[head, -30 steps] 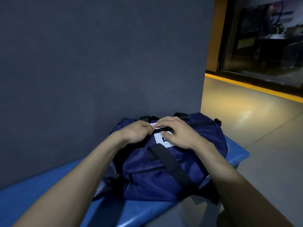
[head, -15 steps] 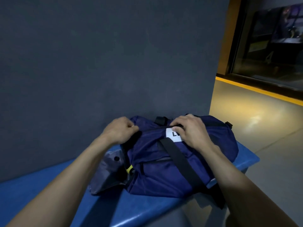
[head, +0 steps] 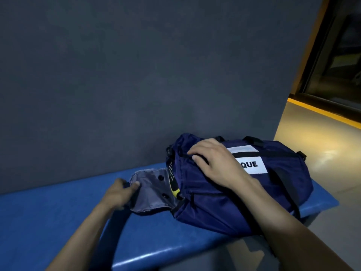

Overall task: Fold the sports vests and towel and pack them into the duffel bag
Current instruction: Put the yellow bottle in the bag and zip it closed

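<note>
The navy duffel bag (head: 244,202) lies on its side on the blue surface (head: 58,216), against the dark grey wall (head: 136,75), near the surface's right end. It looks full and rounded, with a white label (head: 252,164) showing the letters "QUE", a black strap across it, and a grey-lined end flap (head: 150,190) folded open to the left, with something yellow and black (head: 173,184) showing at the opening. The left hand (head: 119,194) pinches the flap's outer edge. The right hand (head: 216,163) rests on the bag's top, fingers bent over the fabric near the opening, covering part of the label.
</note>
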Demonstrator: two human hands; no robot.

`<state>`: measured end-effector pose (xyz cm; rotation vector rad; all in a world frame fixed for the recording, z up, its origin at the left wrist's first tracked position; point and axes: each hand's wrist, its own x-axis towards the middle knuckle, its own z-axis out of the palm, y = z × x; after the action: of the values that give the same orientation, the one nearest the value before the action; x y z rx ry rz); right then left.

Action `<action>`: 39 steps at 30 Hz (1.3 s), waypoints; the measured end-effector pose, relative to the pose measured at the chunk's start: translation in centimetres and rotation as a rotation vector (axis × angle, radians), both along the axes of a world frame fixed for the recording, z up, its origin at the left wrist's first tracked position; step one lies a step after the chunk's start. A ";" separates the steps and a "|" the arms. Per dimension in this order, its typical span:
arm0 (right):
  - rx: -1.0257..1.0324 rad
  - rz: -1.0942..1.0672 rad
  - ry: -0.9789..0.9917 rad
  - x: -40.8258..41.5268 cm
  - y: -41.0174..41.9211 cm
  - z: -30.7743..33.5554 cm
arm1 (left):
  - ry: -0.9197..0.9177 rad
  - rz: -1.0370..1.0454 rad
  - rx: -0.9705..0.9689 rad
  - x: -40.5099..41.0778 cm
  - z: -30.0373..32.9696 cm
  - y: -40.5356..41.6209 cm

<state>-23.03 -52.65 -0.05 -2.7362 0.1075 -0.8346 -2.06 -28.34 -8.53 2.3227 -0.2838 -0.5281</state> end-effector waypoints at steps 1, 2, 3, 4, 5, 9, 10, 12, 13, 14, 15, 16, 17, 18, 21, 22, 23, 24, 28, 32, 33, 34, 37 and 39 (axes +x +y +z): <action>-0.013 0.027 0.008 0.4 0.7 -0.1 | 0.112 0.067 -0.160 -0.2 -0.3 -0.1; -0.025 0.049 0.022 0.7 1.4 -0.2 | 0.200 0.095 -0.297 -0.4 -0.1 -0.4; -0.039 0.072 0.035 1.0 2.0 -0.2 | 0.250 0.103 -0.412 -0.5 0.2 -0.5; -0.057 0.096 0.046 1.3 2.5 -0.2 | 0.269 0.112 -0.530 -0.9 0.7 -0.7; -0.076 0.117 0.055 1.5 3.1 -0.3 | 0.267 0.113 -0.653 -1.4 1.4 -1.0; -0.118 0.173 0.071 2.1 4.8 -0.1 | 0.343 -0.204 -0.919 -4.3 3.8 -2.4; -0.133 0.163 0.051 2.1 5.0 -0.1 | 0.330 -0.339 -0.848 -5.0 3.8 -2.8; -0.188 0.141 0.029 2.1 5.5 -0.1 | 0.238 -0.524 -0.690 -5.9 3.3 -3.7; -0.225 0.142 0.041 2.1 5.8 0.0 | 0.193 -0.577 -0.659 -6.1 3.3 -4.0; -0.262 0.151 0.077 2.2 6.0 -0.1 | 0.146 -0.621 -0.642 -6.1 3.2 -4.1; -0.294 0.155 0.129 2.4 6.2 -0.3 | 0.093 -0.648 -0.624 -5.9 3.1 -4.0; -0.318 0.146 0.186 2.6 6.3 -0.6 | 0.021 -0.656 -0.596 -5.6 3.0 -3.7; -0.341 0.123 0.236 2.8 6.5 -0.8 | -0.028 -0.644 -0.549 -4.9 2.6 -3.4; -0.365 0.095 0.272 3.1 6.6 -1.0 | -0.026 -0.619 -0.482 -4.3 2.1 -2.9; -0.426 0.043 0.320 3.4 6.9 -1.2 | 0.137 -0.699 -0.199 -4.6 0.1 -1.8; -0.439 0.036 0.340 3.6 7.0 -1.3 | 0.101 -0.767 -0.090 -5.3 -0.5 -1.8; -0.454 0.027 0.367 3.7 7.2 -1.3 | 0.032 -0.803 -0.038 -5.9 -1.0 -2.1; -0.467 0.019 0.392 3.9 7.3 -1.4 | -0.047 -0.820 -0.042 -6.5 -1.3 -2.4; -0.515 0.016 0.421 4.1 7.9 -1.6 | -0.080 -0.856 -0.173 -6.8 -1.7 -2.8; -0.541 0.069 0.561 3.2 8.5 -1.8 | 0.035 -0.846 -0.199 -6.2 -1.0 -1.9; -0.537 0.077 0.593 3.1 8.8 -1.8 | 0.043 -0.829 -0.224 -6.2 -0.9 -1.8; -0.537 0.083 0.619 3.0 9.0 -2.0 | 0.050 -0.811 -0.246 -6.2 -0.9 -1.8; -0.531 0.091 0.625 3.3 9.5 -2.6 | 0.054 -0.747 -0.244 -6.4 -1.3 -2.1; -0.520 0.105 0.581 3.5 9.3 -3.1 | 0.127 -0.723 -0.303 -6.5 -1.1 -1.9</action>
<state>-19.58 -43.35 -3.12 -3.3526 -0.1615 -0.0037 -8.61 -30.26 -9.65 1.8371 -1.0795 -0.9004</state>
